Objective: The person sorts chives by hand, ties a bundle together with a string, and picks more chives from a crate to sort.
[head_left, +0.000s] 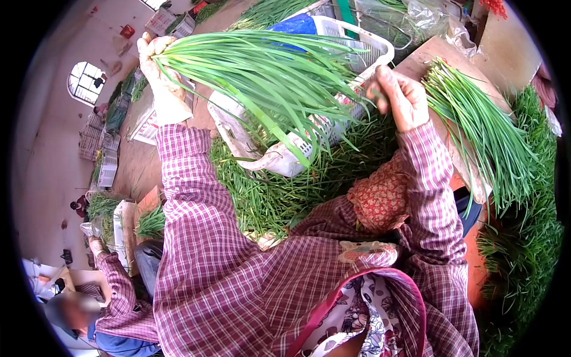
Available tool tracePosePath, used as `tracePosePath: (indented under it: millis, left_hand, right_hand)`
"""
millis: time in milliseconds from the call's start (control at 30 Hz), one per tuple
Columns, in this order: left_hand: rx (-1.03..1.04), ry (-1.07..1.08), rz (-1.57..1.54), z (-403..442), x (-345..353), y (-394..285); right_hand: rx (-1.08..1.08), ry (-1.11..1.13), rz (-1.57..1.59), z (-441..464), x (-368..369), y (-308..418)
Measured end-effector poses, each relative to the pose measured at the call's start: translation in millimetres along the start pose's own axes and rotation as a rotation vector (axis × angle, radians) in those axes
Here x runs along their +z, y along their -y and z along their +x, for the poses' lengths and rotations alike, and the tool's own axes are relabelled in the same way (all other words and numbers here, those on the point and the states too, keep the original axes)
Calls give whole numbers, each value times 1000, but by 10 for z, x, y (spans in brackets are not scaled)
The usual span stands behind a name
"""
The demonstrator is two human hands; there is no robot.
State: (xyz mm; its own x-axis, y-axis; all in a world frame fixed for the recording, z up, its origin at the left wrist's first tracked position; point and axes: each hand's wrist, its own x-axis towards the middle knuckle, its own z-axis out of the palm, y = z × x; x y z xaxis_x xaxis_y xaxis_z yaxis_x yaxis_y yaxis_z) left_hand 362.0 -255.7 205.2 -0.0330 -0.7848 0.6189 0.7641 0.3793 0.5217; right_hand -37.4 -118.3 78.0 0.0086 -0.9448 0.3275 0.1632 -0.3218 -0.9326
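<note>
Clasping green bunch (256, 65), left grip (153, 66) closed

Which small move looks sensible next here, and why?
Probably bring the right hand to the drooping leaf and pluck it: it hangs below most of the bunch, which the left hand grips at one end, while the right is near the other.
</note>
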Motion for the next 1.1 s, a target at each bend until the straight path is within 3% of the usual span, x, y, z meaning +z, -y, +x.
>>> tracePosePath:
  millis: [33,100,233,300,367,467,533,633,700,767,833,867,900,933,1033,1067,1100]
  left_hand:
    - [-4,-1,0,-7,17,3]
    - [56,-97,173,-32,108,31]
    - [141,-130,364,-85,216,126]
    - [35,-54,118,-74,232,109]
    - [85,-83,197,-109,217,118]
    - [-42,17,-50,-6,69,54]
    - [-53,21,12,-44,76,48]
    - [-94,119,81,12,-106,-27]
    - [-80,49,73,38,-147,-61]
    - [-18,-47,142,12,-59,-21]
    - [39,-149,213,-46,70,40]
    - [74,-169,285,-66,120,71]
    - [109,-190,358,-79,140,88]
    - [-35,-12,113,-48,30,41]
    - [52,-199,151,-52,233,102]
    - [-118,-6,-200,30,144,37]
    - [-138,-11,-151,75,157,13]
  right_hand:
    - [53,17,-56,-83,55,82]
    - [-156,256,-449,-111,128,145]
    - [-286,105,-918,-48,454,-27]
    - [-254,144,-1013,14,576,23]
    - [-306,123,-939,49,646,-17]
    - [-391,95,-772,86,646,-123]
    - [-474,77,-627,44,593,-154]
    - [-402,-1,-391,-82,445,-113]
    - [-446,-37,-471,-99,253,-102]
    - [-744,-203,-585,6,95,-88]
    - [-696,-196,-672,63,-202,21]
    - [-487,-202,-556,52,-278,83]
    - [-356,-229,-658,58,-382,153]
    - [-349,-216,-728,81,-455,146]
    - [-391,-145,-882,165,-569,43]
    - [-460,-134,-863,168,-518,74]
    - [-525,-128,-852,184,-424,130]
